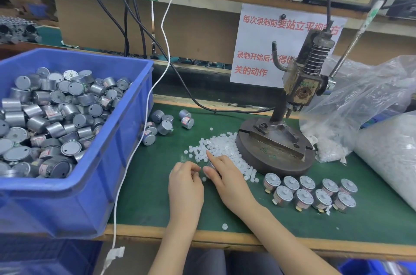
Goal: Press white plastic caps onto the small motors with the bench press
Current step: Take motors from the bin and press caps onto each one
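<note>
Scene: two bare hands were pictured over a green mat (281,218) on a workbench, w/ the bench press (299,85) stood at the back right.
R hand (227,176): was seen gripping a small motor (211,165), pinched betw. thumb & index finger at the near edge of the cap pile; most of the motor was hidden by the fingers.
L hand (185,181): was held just beside the R hand, fingers curled inward, tips near the motor; whether a cap was pinched could not be told.
White caps (221,148): were heaped loose on the mat betw. the hands & the press base (274,157), touching its left rim. One stray cap (224,226) was pictured apart, near the mat's front edge.
Press: the ram was raised above the round base; the lever (358,31) was angled up to the right.
Capped motors (310,193): approx. nine were set upright in two rows, right of the hands & in front of the base.
Loose motors (162,123): a small cluster was scattered on the mat betw. crate & cap pile.
Blue crate (126,130): was placed at left, filled w/ motors.
Bags: a clear plastic bag (360,99) holding white pieces was slumped right of the press; a second bag (391,153) was laid at far right.
Notice (258,49): a sheet w/ red characters was fixed behind the press.
White cable (144,121): was draped down past the crate's right side & over the bench edge.
</note>
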The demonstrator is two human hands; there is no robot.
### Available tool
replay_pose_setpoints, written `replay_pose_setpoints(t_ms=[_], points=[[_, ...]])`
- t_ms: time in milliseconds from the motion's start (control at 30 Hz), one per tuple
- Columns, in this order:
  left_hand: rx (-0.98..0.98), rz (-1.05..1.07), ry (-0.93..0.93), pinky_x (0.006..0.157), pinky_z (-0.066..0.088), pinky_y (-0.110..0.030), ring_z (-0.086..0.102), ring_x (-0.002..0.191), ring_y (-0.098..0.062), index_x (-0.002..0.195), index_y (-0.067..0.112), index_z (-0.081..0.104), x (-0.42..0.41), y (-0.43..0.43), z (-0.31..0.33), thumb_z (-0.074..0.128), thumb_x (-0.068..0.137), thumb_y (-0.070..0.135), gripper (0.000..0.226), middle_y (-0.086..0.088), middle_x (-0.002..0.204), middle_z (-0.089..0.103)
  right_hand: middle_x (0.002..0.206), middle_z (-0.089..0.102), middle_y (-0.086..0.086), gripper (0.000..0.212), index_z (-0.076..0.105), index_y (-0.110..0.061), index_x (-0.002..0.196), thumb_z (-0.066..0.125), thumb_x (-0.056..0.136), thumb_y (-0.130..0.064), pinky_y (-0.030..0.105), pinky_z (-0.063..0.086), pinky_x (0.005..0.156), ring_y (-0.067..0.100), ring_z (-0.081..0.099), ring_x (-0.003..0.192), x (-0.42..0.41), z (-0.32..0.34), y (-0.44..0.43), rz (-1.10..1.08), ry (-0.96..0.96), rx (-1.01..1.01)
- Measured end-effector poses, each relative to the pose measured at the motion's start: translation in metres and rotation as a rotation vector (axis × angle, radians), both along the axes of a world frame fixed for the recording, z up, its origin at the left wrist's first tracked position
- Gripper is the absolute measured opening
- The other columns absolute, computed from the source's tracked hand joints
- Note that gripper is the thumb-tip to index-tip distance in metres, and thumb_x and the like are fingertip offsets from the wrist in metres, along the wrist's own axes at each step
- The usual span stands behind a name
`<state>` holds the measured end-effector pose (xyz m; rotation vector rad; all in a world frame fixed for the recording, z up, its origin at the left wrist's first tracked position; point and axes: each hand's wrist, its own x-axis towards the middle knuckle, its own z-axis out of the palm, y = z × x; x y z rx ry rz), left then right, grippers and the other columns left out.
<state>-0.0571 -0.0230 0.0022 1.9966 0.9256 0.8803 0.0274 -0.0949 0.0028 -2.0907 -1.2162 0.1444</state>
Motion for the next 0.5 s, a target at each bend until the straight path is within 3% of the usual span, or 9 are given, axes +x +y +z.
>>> replay_pose_setpoints(t_ms=[267, 500], points=[[0.001, 0.004, -0.003, 0.07, 0.036, -0.024, 0.053, 0.081, -0.024, 0.083, 0.004, 0.063, 0.001, 0.0003, -0.0009, 0.052, 0.083, -0.006, 0.015, 0.001, 0.082, 0.049, 0.103, 0.04, -0.006, 0.044, 0.032, -0.019, 0.144, 0.033, 0.101, -0.027, 0.02, 0.032, 0.084, 0.012, 0.047, 0.102, -0.0011, -0.0018, 0.0, 0.01, -0.029, -0.038], [0.004, -0.002, 0.012, 0.072, 0.037, -0.025, 0.052, 0.083, -0.024, 0.083, 0.004, 0.063, 0.0008, -0.001, 0.0007, 0.051, 0.083, -0.005, 0.015, 0.0, 0.082, 0.049, 0.121, 0.045, 0.003, 0.048, 0.025, -0.016, 0.147, 0.03, 0.101, -0.032, 0.028, 0.036, 0.081, 0.018, 0.046, 0.109, -0.0031, -0.0007, 0.0015, 0.011, -0.149, -0.145]])
